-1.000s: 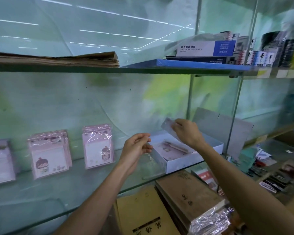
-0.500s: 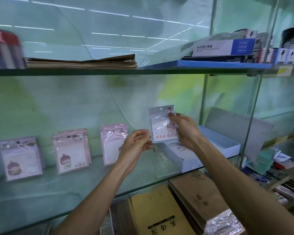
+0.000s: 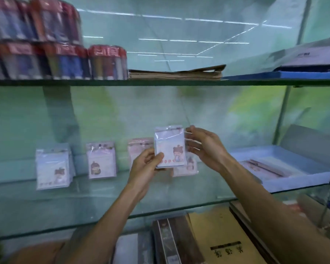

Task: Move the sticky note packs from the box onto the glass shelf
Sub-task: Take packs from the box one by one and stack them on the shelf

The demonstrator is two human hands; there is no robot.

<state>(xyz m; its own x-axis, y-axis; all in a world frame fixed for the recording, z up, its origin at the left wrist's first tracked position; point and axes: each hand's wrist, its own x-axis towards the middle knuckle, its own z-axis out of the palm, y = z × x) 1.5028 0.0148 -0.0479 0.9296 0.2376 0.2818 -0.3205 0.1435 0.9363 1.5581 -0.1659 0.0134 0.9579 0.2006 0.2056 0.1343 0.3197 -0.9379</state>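
Pale green back wall point(image 3: 198, 111) behind glass, streaked with ceiling-light reflections point(image 3: 179, 40).

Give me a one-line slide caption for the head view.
Left hand pinches a sticky note pack above the glass shelf; right hand open beside it, box at right.

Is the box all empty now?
No, the box at the right end of the glass shelf has at least one more pack lying flat inside it.
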